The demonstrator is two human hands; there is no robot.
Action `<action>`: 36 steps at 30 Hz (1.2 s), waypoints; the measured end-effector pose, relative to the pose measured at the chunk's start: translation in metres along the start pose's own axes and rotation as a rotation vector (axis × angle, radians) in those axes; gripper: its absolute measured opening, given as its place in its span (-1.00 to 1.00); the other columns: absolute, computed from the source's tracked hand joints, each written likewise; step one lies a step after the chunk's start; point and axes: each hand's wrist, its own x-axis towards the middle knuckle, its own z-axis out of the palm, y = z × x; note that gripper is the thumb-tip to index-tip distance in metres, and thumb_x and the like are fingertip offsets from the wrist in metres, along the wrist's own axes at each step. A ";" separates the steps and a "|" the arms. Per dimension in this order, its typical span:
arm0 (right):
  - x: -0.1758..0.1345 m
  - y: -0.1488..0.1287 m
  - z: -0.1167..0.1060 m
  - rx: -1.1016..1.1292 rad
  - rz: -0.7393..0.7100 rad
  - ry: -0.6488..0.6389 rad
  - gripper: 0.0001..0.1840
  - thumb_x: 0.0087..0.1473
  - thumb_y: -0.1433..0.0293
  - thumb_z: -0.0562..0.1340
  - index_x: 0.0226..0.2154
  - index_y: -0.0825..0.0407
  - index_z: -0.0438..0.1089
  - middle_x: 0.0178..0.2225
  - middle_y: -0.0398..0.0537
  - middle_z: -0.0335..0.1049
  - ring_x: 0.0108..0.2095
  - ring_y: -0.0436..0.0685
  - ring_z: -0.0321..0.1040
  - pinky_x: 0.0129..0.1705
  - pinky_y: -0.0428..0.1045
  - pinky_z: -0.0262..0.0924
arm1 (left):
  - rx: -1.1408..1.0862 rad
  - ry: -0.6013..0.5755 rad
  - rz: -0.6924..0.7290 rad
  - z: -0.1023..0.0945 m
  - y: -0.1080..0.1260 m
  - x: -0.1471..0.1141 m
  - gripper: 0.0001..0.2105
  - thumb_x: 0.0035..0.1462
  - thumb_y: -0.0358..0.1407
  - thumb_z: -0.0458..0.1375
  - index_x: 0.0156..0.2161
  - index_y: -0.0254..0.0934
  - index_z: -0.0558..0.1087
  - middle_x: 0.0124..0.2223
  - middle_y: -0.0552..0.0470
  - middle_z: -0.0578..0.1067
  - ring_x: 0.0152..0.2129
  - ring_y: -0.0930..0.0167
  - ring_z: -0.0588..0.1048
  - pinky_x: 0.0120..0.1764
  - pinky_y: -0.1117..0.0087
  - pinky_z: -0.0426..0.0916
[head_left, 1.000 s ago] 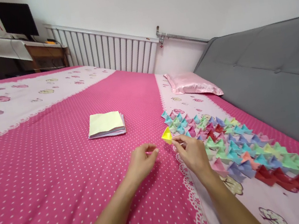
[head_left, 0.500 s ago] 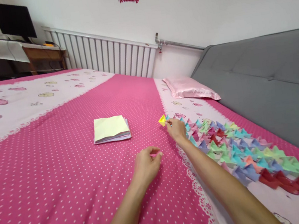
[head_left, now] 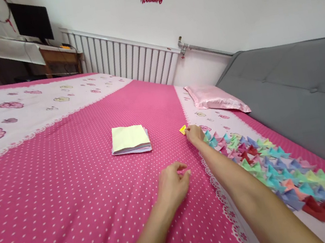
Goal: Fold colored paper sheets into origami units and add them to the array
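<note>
The right hand (head_left: pixel 194 133) pinches a small yellow folded paper (head_left: pixel 182 129) between fingertips, near the end of the colourful paper boats (head_left: pixel 272 174) that points to the bed's far edge; whether the paper touches the bed (head_left: pixel 94 198) I cannot tell. Too tight a pinch could crease its thin walls; a tilted release on soft cloth could tip it over. The likelier trouble is the right forearm, which reaches past the boats spread along the bed's headboard edge: if it dips or swings that way, it could knock or flatten several. The left hand (head_left: pixel 174 183) is loosely curled, a narrow gap at the thumb, apparently holding nothing; pressing down, it could drag the cover and unsettle the rows. The paper stack (head_left: pixel 130 138), well inside the bed's edges, has uneven sheets that a bump could scatter.
</note>
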 end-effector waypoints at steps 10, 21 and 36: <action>-0.014 -0.028 -0.028 0.073 -0.225 0.038 -0.66 0.06 0.28 0.10 -0.12 0.01 0.39 -0.26 0.02 0.48 -0.18 0.16 0.37 -0.17 0.00 0.18 | -0.066 0.066 0.008 -0.001 0.002 -0.002 -0.74 0.00 -0.26 0.05 -0.24 -0.33 0.49 -0.40 -0.10 0.54 -0.50 0.34 0.46 -0.42 0.38 0.24; -0.055 -0.109 -0.007 0.262 -0.903 -0.248 -0.63 -0.03 0.25 0.23 -0.13 0.03 0.40 -0.03 -0.04 0.36 0.00 0.08 0.24 0.07 -0.03 0.03 | -0.205 0.182 0.093 -0.006 0.007 -0.003 -0.80 0.02 -0.32 0.03 -0.32 -0.32 0.49 -0.41 -0.03 0.53 -0.55 0.42 0.43 -0.43 0.42 0.26; -0.060 -0.118 0.010 0.293 -0.961 -0.432 -0.66 -0.05 0.37 0.25 -0.14 -0.02 0.41 -0.07 -0.05 0.40 -0.02 0.13 0.28 0.01 0.03 0.13 | -0.448 0.228 0.097 -0.011 0.017 -0.008 -0.84 0.01 -0.27 0.08 -0.39 -0.33 0.44 -0.51 0.03 0.47 -0.58 0.45 0.42 -0.48 0.47 0.28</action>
